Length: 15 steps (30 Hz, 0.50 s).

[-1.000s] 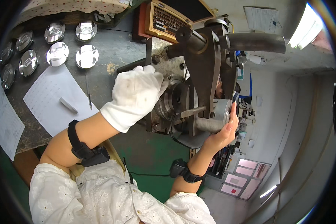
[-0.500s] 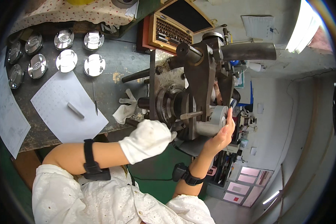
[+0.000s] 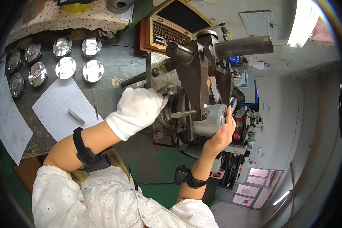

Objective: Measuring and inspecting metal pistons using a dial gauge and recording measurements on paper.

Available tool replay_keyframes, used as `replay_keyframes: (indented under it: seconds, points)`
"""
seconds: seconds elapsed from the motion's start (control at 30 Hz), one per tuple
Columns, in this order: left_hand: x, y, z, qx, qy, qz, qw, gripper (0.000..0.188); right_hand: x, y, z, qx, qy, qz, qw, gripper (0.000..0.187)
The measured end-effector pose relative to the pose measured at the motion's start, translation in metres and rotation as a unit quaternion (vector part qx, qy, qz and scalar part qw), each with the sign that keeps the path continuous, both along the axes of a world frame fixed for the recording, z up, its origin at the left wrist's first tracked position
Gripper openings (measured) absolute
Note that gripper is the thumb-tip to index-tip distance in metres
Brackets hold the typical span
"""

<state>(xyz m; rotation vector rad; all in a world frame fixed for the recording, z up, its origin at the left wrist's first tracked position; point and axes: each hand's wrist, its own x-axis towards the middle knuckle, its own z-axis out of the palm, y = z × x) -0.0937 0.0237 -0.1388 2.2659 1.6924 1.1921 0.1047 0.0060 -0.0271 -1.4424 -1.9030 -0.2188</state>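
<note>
My left hand (image 3: 136, 111), in a white glove, is closed against the round dark steel flange (image 3: 171, 108) of a heavy metal fixture (image 3: 190, 72). Whatever its fingers grip is hidden by the glove. My right hand (image 3: 219, 136) is bare, with its fingers stretched out flat along the end face of a silver metal cylinder (image 3: 208, 121). The cylinder sits at the fixture's right side, below a dark bracket. A short metal handle (image 3: 184, 113) sticks out between the flange and the cylinder.
Several shiny round caps (image 3: 65, 68) stand at the left of the worn dark workbench (image 3: 116, 72). Papers (image 3: 60, 110) lie nearer, with a small grey bar (image 3: 76, 116) and a thin rod (image 3: 95, 102). Behind is an open wooden gauge-block case (image 3: 167, 33). A person's dark hair (image 3: 238, 97) shows beyond the fixture.
My left hand has moved up and left along the flange, now covering where a loose white glove lay on the bench. My right hand stays on the cylinder. The view has shifted slightly.
</note>
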Motion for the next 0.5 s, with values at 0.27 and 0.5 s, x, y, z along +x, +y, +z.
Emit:
replay_keyframes:
  seconds: [0.27, 0.5]
  points:
    - [0.044, -0.053, 0.009, -0.015, 0.044, -0.089, 0.995, 0.025, 0.002, 0.003, 0.000, 0.012, 0.023, 0.011, 1.000, 0.063]
    - [0.043, -0.050, 0.008, -0.038, 0.018, -0.142, 0.989, 0.029, 0.006, 0.001, 0.001, 0.005, 0.009, 0.035, 0.999, 0.077]
